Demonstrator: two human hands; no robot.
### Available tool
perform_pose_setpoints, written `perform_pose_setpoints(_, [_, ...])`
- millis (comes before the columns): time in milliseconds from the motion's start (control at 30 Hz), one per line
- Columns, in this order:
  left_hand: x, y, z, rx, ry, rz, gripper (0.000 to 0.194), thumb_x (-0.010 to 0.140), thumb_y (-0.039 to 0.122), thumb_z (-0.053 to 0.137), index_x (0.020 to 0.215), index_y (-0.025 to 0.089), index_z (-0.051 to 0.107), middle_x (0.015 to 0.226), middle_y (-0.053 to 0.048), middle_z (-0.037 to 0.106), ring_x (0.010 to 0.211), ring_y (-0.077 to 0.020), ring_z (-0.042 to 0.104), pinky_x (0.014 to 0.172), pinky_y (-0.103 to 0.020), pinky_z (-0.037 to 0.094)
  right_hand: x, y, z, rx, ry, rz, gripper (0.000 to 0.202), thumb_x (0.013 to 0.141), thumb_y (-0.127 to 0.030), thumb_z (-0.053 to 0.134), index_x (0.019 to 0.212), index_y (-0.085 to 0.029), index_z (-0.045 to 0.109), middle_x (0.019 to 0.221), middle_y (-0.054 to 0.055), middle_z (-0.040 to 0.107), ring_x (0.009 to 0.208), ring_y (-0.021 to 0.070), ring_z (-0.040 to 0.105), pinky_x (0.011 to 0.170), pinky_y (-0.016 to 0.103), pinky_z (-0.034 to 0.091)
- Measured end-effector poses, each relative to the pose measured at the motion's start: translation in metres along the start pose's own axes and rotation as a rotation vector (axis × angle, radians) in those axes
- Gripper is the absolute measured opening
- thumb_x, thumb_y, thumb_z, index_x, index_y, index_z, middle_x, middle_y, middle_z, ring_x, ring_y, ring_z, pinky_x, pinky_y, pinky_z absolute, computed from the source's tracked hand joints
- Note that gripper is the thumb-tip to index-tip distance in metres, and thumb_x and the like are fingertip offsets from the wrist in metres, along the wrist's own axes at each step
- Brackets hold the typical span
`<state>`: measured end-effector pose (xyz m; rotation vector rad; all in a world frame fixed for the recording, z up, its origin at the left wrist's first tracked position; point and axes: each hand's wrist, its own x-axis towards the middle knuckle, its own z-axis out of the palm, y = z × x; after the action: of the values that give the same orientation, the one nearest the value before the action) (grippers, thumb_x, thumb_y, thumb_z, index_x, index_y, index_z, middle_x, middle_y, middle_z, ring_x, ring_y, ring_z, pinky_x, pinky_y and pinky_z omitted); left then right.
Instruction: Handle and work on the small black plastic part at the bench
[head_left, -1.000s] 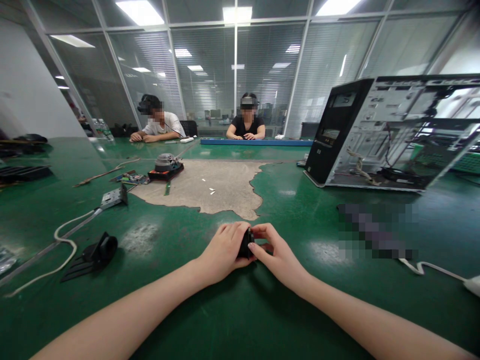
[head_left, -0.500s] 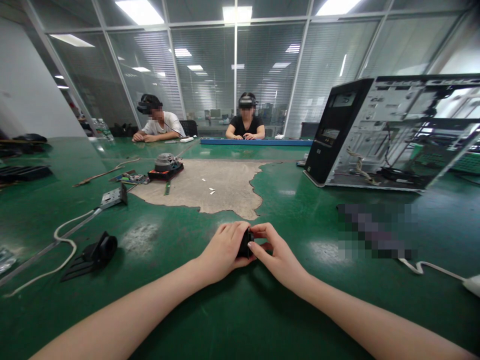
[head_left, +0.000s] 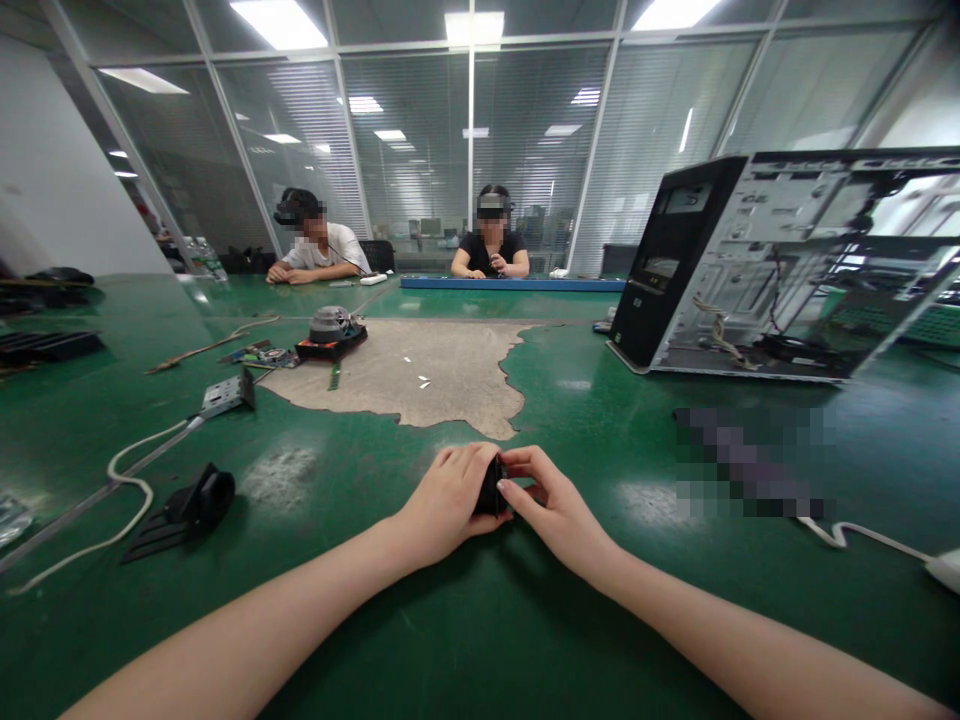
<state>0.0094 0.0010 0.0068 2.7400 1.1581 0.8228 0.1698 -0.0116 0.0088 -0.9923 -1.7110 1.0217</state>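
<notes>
A small black part [head_left: 490, 492] is held between my two hands, just above the green table [head_left: 420, 640]. My left hand [head_left: 450, 497] wraps round its left side, with the thumb beneath. From the right, my right hand [head_left: 551, 500] pinches its edge between thumb and fingers. Much of the part is hidden by the fingers, so its exact shape cannot be told.
Left lie a black bracket-like piece [head_left: 199, 503], a metal box [head_left: 227, 392] and a white cable [head_left: 127, 478]. Farther back are a heatsink fan [head_left: 330, 325] and a circuit board [head_left: 262, 355]. An open computer case [head_left: 675, 265] stands right. Two people sit across the table.
The person in black across the table has raised a hand towards the face. My hands and the black part show almost no movement.
</notes>
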Motion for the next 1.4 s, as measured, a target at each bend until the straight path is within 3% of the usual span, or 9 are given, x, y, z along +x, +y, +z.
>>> perform_pose_setpoints(167, [0.0001, -0.0013, 0.0005, -0.007, 0.003, -0.011, 0.053, 0.068, 0.026, 0.062, 0.112, 0.02, 0.031, 0.107, -0.008, 0.051, 0.099, -0.0247, 0.049, 0.083, -0.041, 0.038, -0.0004, -0.0002, 0.0003, 0.012, -0.063, 0.06, 0.023, 0.078, -0.02, 0.05, 0.101, -0.021, 0.049, 0.092, 0.003, 0.057, 0.081, 0.0151, 0.058, 0.066, 0.029, 0.052])
perform_pose_setpoints(400, [-0.0007, 0.0, -0.0019, 0.008, -0.003, 0.017, 0.054, 0.069, 0.026, 0.061, 0.113, 0.019, 0.031, 0.108, -0.009, 0.05, 0.099, -0.0247, 0.048, 0.083, -0.04, 0.038, -0.0015, -0.0014, -0.0008, -0.048, 0.011, -0.069, 0.015, 0.077, -0.019, 0.052, 0.091, -0.021, 0.052, 0.093, 0.003, 0.053, 0.088, 0.0166, 0.054, 0.066, 0.027, 0.05])
perform_pose_setpoints(700, [-0.0004, 0.0009, -0.0023, 0.023, -0.016, 0.012, 0.057, 0.069, 0.024, 0.064, 0.113, 0.017, 0.03, 0.108, -0.009, 0.05, 0.098, -0.0239, 0.048, 0.084, -0.038, 0.038, -0.0007, -0.0018, 0.0, -0.002, -0.069, 0.074, 0.021, 0.078, -0.02, 0.049, 0.1, -0.02, 0.048, 0.09, 0.003, 0.057, 0.08, 0.0152, 0.057, 0.067, 0.029, 0.051])
perform_pose_setpoints(900, [-0.0008, 0.0004, -0.0018, 0.025, -0.013, 0.018, 0.056, 0.069, 0.024, 0.064, 0.112, 0.017, 0.03, 0.108, -0.009, 0.049, 0.099, -0.0239, 0.047, 0.084, -0.038, 0.037, -0.0021, -0.0007, -0.0005, -0.05, 0.004, -0.057, 0.017, 0.077, -0.02, 0.051, 0.094, -0.02, 0.051, 0.093, 0.003, 0.055, 0.086, 0.0163, 0.055, 0.068, 0.028, 0.05])
perform_pose_setpoints(1067, [0.0, -0.0001, -0.0003, 0.016, -0.017, 0.01, 0.054, 0.069, 0.026, 0.064, 0.111, 0.017, 0.031, 0.107, -0.009, 0.05, 0.098, -0.0239, 0.048, 0.083, -0.038, 0.038, -0.0004, 0.0006, 0.0006, 0.007, -0.02, 0.011, 0.02, 0.079, -0.022, 0.049, 0.098, -0.021, 0.048, 0.097, 0.005, 0.054, 0.088, 0.017, 0.056, 0.066, 0.028, 0.051])
perform_pose_setpoints(1200, [-0.0004, -0.0006, -0.0002, 0.019, -0.016, 0.012, 0.057, 0.068, 0.027, 0.065, 0.113, 0.017, 0.03, 0.108, -0.009, 0.05, 0.098, -0.0245, 0.048, 0.083, -0.039, 0.038, -0.0003, 0.0002, 0.0008, 0.013, -0.043, 0.077, 0.018, 0.079, -0.022, 0.048, 0.097, -0.02, 0.046, 0.091, 0.004, 0.055, 0.077, 0.0148, 0.057, 0.064, 0.029, 0.051])
perform_pose_setpoints(1400, [-0.0013, -0.0006, -0.0009, 0.017, -0.02, 0.006, 0.055, 0.069, 0.023, 0.062, 0.114, 0.019, 0.029, 0.108, -0.009, 0.049, 0.097, -0.025, 0.048, 0.082, -0.04, 0.038, -0.0028, -0.0021, 0.0005, -0.021, 0.007, 0.009, 0.021, 0.072, -0.02, 0.057, 0.091, -0.02, 0.048, 0.09, 0.003, 0.054, 0.085, 0.017, 0.057, 0.062, 0.026, 0.048])
